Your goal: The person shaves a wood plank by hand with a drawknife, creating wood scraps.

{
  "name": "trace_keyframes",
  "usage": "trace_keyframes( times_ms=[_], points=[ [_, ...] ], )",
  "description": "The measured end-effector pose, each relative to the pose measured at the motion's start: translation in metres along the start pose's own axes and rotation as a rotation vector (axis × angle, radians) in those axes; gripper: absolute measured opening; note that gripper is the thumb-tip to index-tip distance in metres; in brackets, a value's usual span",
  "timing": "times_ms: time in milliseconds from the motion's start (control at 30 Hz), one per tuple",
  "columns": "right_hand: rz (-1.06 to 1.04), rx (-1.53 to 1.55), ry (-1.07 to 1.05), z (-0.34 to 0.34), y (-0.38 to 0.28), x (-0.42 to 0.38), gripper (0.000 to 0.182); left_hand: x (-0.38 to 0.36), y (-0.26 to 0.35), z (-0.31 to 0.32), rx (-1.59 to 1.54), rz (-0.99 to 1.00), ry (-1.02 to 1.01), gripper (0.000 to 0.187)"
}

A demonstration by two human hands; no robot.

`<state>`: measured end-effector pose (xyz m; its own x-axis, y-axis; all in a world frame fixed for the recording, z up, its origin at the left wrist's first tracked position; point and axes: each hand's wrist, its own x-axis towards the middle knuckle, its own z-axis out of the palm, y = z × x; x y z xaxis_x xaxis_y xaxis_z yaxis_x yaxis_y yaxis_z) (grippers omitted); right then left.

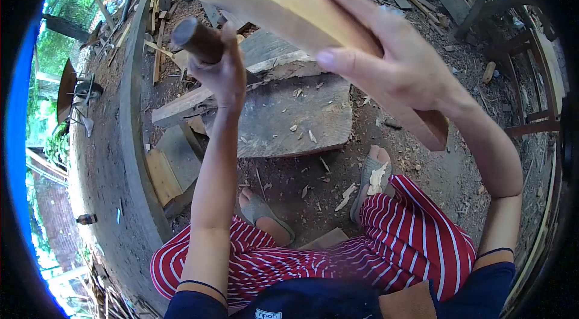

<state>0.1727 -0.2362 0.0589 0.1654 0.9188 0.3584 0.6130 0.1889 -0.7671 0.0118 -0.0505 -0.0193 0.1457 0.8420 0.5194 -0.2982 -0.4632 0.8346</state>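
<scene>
My right hand [398,60] grips a long, slightly curved wooden board [271,2], its thumb on the near face and its fingers over the far edge. The board is raised and slants from the upper left down to the right. My left hand [223,72] is closed around a thick, dark brown wooden tool handle [196,40], whose butt end faces up and left. Something dark, maybe part of its blade, shows beside the wrist; the tool's kind is hidden. Below both hands stands a low, worn wooden chopping block [289,120] with several wood chips on top.
A long grey beam [136,108] runs along the left. Offcuts [163,177] and shavings litter the dirt floor near my sandaled feet [371,177]. Wooden frames [531,78] stand at the right, and a wheelbarrow [69,90] is at the far left.
</scene>
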Motion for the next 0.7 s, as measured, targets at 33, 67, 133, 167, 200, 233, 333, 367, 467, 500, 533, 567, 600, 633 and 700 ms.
trace_keyframes(
  times_ms=[33,67,133,167,200,233,333,367,467,500,533,567,600,633,700],
  points=[
    [-0.040,0.043,0.008,-0.004,-0.012,0.007,0.081,-0.002,-0.004,0.002,0.004,-0.001,-0.035,0.019],
    [-0.039,0.042,0.009,-0.005,-0.019,0.011,0.081,-0.003,-0.007,0.005,0.052,0.038,0.018,0.019],
    [-0.165,-0.046,0.048,-0.005,-0.032,0.021,0.080,-0.003,-0.008,0.006,0.123,0.115,0.013,0.019],
    [-0.231,-0.089,0.067,-0.005,-0.038,0.026,0.079,-0.003,-0.006,0.006,0.196,0.194,0.011,0.019],
    [-0.301,-0.134,0.087,-0.004,-0.043,0.029,0.079,-0.004,-0.005,0.008,0.210,0.233,0.035,0.020],
    [-0.372,-0.179,0.108,-0.004,-0.048,0.032,0.079,-0.005,-0.003,0.010,0.225,0.271,0.058,0.021],
    [-0.142,-0.347,0.038,0.017,-0.025,0.027,0.077,-0.008,-0.019,0.003,0.163,0.214,-0.007,0.025],
    [-0.177,-0.396,0.080,0.016,-0.022,0.028,0.075,-0.008,-0.018,0.004,0.147,0.195,-0.043,0.028],
    [-0.198,-0.185,0.055,0.005,-0.042,0.026,0.075,-0.008,-0.049,0.001,0.043,0.122,-0.068,0.028],
    [-0.194,-0.181,0.047,0.005,-0.046,0.025,0.075,-0.009,-0.048,0.001,0.047,0.114,-0.063,0.028],
    [-0.230,-0.174,0.073,0.004,-0.050,0.025,0.075,-0.007,-0.045,0.001,-0.070,-0.001,-0.064,0.027],
    [-0.266,-0.165,0.105,0.003,-0.052,0.025,0.075,-0.006,-0.042,0.001,-0.128,-0.054,-0.071,0.027],
    [-0.217,-0.193,0.037,0.005,-0.048,0.023,0.078,-0.005,-0.039,0.002,-0.185,-0.108,-0.075,0.027],
    [-0.216,-0.195,0.050,0.006,-0.044,0.021,0.078,-0.008,-0.034,0.006,-0.062,-0.006,-0.025,0.028],
    [-0.004,-0.396,-0.133,0.007,-0.035,0.021,0.080,-0.009,-0.031,0.006,0.053,0.106,0.020,0.029]
  ],
)
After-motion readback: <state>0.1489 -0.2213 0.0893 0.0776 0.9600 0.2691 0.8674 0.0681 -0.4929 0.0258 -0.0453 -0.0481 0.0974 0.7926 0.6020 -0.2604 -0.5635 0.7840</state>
